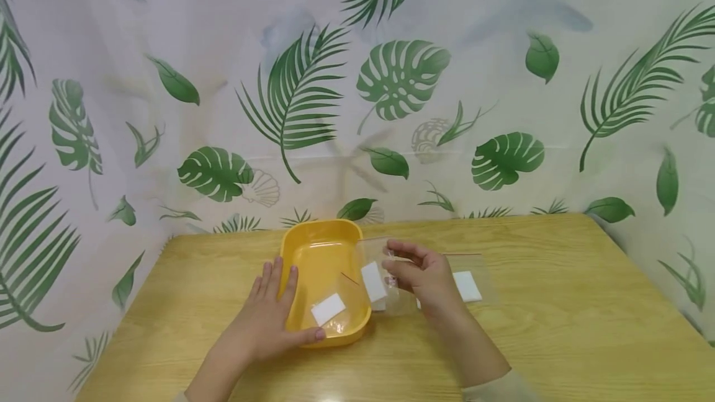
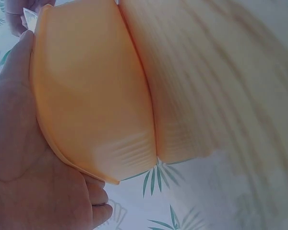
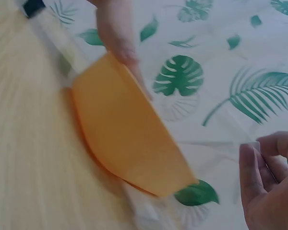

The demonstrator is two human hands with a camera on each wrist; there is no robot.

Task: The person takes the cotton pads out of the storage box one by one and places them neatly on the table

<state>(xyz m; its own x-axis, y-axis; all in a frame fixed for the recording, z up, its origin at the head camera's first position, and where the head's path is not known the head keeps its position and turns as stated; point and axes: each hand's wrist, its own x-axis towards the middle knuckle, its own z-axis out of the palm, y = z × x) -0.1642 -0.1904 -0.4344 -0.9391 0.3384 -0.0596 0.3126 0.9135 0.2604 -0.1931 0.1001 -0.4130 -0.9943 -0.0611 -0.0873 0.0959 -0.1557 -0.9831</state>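
A yellow plastic tray (image 1: 318,259) with rounded corners stands on the table. My left hand (image 1: 265,315) rests on its left side, fingers spread and straight over the rim, thumb on the front rim. In the left wrist view, that palm lies against the edge of the tray (image 2: 91,91). My right hand (image 1: 430,281) pinches a clear zip bag (image 1: 373,282) with a white rectangle inside, held over the tray's right rim. Inside the tray lies another clear bag with a white rectangle (image 1: 328,309).
Right of the tray, partly behind my right hand, clear bags with white rectangles (image 1: 467,286) lie on the wooden table (image 1: 558,327). A leaf-patterned cloth (image 1: 335,110) hangs along the table's back edge and sides.
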